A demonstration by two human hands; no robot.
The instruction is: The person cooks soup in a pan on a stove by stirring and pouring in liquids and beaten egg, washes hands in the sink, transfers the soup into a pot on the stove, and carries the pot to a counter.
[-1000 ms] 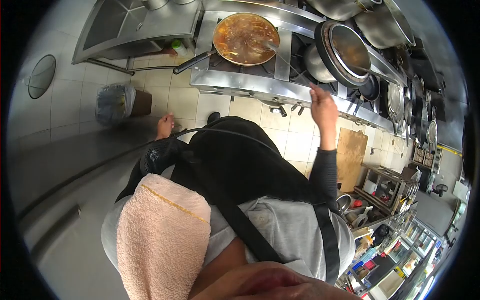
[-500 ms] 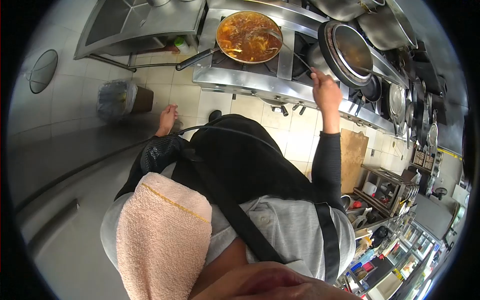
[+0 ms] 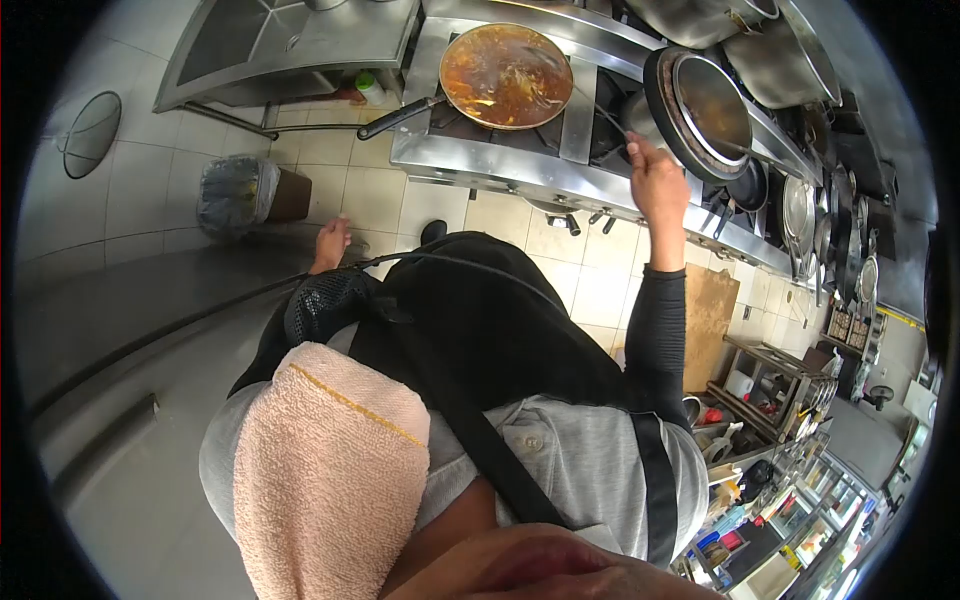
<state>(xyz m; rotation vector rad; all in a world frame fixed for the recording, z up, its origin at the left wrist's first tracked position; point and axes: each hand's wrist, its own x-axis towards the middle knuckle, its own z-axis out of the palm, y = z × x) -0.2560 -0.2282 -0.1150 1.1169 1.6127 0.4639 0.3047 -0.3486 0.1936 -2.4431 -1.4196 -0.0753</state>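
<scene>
My right hand [image 3: 657,183] is closed around the long thin handle of a metal ladle [image 3: 606,118]. The ladle reaches left over the stove, and its head is in the frying pan [image 3: 446,97], partly under the sauce. Red-brown sauce [image 3: 500,75] with pale yellow pieces fills this wide pan, whose black handle points left toward me. My left hand [image 3: 333,243] hangs low on the left, away from the stove, holding nothing, with its fingers loosely bent and apart.
A pot with a dark-rimmed pan and a bowl [image 3: 712,115] stands right of the ladle, near my right hand. Large steel pots [image 3: 780,65] sit behind it. A steel sink [image 3: 225,50] is at upper left, with a lined bin [image 3: 235,192] below.
The ladle's head has shifted within the sauce, toward the pan's right side and lower in it. My right hand stays on the handle; my left hand remains low.
</scene>
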